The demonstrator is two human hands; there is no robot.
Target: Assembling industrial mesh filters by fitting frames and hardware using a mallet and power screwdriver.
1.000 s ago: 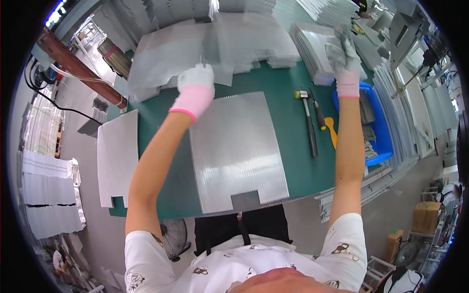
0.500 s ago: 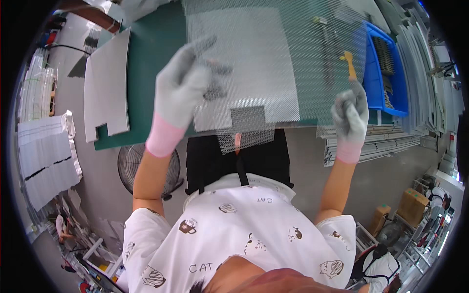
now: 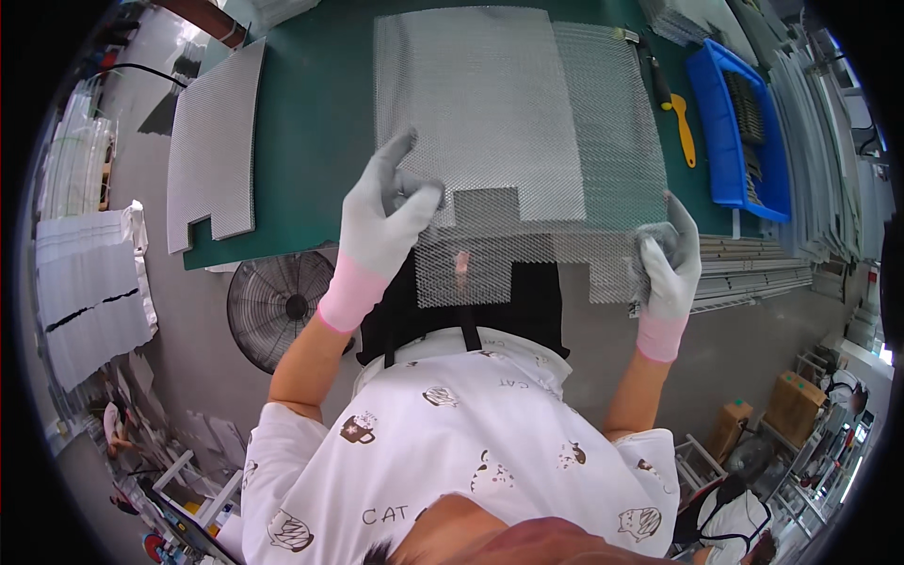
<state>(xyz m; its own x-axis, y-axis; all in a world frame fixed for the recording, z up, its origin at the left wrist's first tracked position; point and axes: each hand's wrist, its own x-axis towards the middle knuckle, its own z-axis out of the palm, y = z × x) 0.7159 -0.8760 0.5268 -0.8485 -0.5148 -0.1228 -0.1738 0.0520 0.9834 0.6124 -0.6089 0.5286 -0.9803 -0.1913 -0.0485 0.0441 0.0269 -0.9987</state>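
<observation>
A silver wire mesh sheet (image 3: 617, 141), with cut-outs along its near edge, spreads before me and overhangs the table edge above my lap. Behind its left part, another pale mesh panel (image 3: 490, 104) makes a denser layer. My right hand (image 3: 670, 268), in a grey-white glove with pink cuff, is closed on the sheet's near right corner, thumb on top. At the left edge of the mesh is my left hand (image 3: 386, 212), gloved alike. Its index finger stretches forward, apart from the thumb, and the other fingers are partly curled. Whether these touch the mesh is unclear.
On the green table (image 3: 301, 141), a notched mesh panel (image 3: 217, 141) lies left. A yellow-handled tool (image 3: 684, 132), a brush (image 3: 629, 36) and a blue bin (image 3: 720, 141) of metal pieces stand right. A floor fan (image 3: 282, 306) is below left; stacked sheets (image 3: 800, 122) line the right.
The mesh sheet has come down over the panel and toward me. My right hand has moved nearer, onto its corner; my left hand has shifted right and nearer, its fingers less spread.
</observation>
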